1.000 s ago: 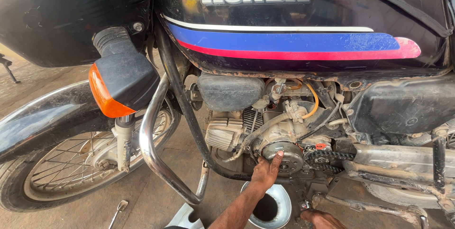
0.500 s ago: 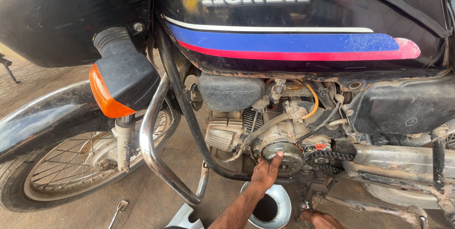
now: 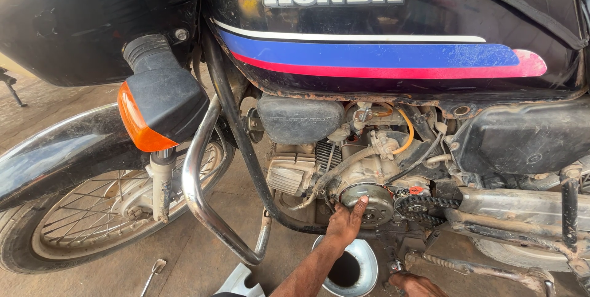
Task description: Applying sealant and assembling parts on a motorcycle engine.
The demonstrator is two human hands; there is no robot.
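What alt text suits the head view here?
A left hand presses its fingers against the round metal engine cover of a black motorcycle, above a round funnel on the ground. The right hand rests low near the footrest; an orange turn signal sits at left.

The setting is outdoors or in an open-fronted work area, lit by soft daylight with a warm, slightly hazy cast and no hard shadows. The floor [image 3: 203, 254] is bare concrete or packed earth, grey-brown, dusty and stained, and it fills the lower left of the view beneath the spoked front wheel [image 3: 92, 211]. A small metal tool [image 3: 152, 272] lies on the floor just beside that wheel, toward the viewer. Beyond the wheel, at the far left edge, the ground is paler and brighter, and a thin dark stand or leg [image 3: 12, 88] rests on it. No walls, windows or furniture can be made out.
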